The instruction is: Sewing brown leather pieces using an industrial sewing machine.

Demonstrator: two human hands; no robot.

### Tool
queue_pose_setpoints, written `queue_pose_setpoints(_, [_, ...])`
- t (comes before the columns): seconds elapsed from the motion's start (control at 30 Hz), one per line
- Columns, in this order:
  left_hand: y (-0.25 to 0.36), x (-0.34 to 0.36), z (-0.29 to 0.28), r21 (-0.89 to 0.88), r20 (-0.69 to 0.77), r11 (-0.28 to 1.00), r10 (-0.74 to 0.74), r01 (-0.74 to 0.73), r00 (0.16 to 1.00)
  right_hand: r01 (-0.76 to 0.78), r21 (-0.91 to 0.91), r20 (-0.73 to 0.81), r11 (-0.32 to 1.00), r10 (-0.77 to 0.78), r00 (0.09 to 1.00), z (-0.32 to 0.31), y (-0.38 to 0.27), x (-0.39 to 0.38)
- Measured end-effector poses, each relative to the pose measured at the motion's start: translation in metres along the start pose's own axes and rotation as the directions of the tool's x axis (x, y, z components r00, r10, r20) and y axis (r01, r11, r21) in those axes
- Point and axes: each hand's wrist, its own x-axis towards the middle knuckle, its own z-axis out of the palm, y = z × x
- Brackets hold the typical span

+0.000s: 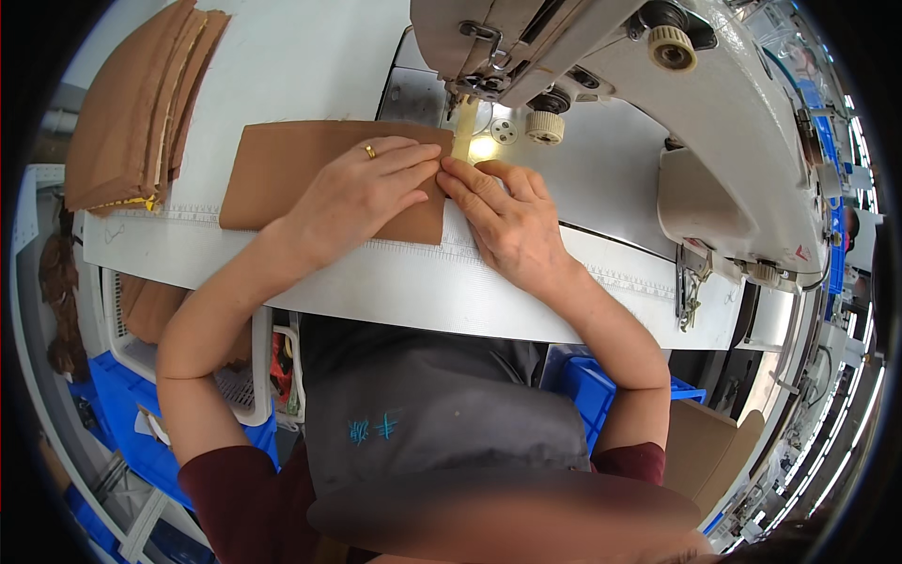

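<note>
While the brown panel [282, 171] lies flat at the near left of the sewing machine [742, 122], the left hand [362, 193] rests outstretched on it, seemingly for steadiness; the right hand [512, 221], half-curled, touches its machine-side edge, probably for alignment, any pinch unclear.

Left hand [355, 193] and right hand [512, 218] sit close, palms down

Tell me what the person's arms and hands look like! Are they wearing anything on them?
The left hand wears one shiny gold-coloured ring. The right hand shows no ring. Neither has a glove. Both forearms are bare, with short dark red sleeves above the elbows.
</note>
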Motion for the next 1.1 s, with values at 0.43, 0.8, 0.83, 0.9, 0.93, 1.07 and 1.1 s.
queue_pose_setpoints(0.43, [-0.031, 0.022, 0.02, -0.037, -0.129, 0.998, -0.05, 0.045, 0.99, -0.105, -0.033, 0.007, 0.994, 0.106, 0.994, 0.014, 0.032, 0.016])
queue_pose_setpoints(0.8, [-0.039, 0.027, 0.023, -0.057, -0.16, 0.998, -0.046, 0.037, 0.986, -0.129, -0.042, -0.014, 0.991, 0.129, 0.992, 0.015, 0.033, 0.02])
queue_pose_setpoints(0.83, [-0.039, 0.027, 0.023, -0.061, -0.161, 0.997, -0.049, 0.039, 0.986, -0.132, -0.047, -0.009, 0.99, 0.132, 0.991, 0.015, 0.033, 0.02])
queue_pose_setpoints(0.9, [-0.039, 0.028, 0.022, -0.064, -0.161, 0.997, -0.05, 0.04, 0.986, -0.136, -0.052, -0.006, 0.989, 0.136, 0.991, 0.015, 0.033, 0.02])
queue_pose_setpoints(0.93, [-0.039, 0.029, 0.022, -0.059, -0.148, 0.998, -0.041, 0.033, 0.988, -0.127, -0.054, -0.019, 0.99, 0.127, 0.992, 0.016, 0.034, 0.019])
queue_pose_setpoints(1.07, [-0.044, 0.031, 0.024, 0.0, -0.154, 1.0, -0.002, 0.002, 0.988, -0.155, -0.002, -0.067, 0.988, 0.154, 0.986, 0.017, 0.033, 0.02])
queue_pose_setpoints(1.1, [-0.044, 0.03, 0.024, 0.0, -0.154, 1.0, 0.001, -0.001, 0.988, -0.156, -0.003, -0.068, 0.988, 0.156, 0.985, 0.014, 0.033, 0.019])
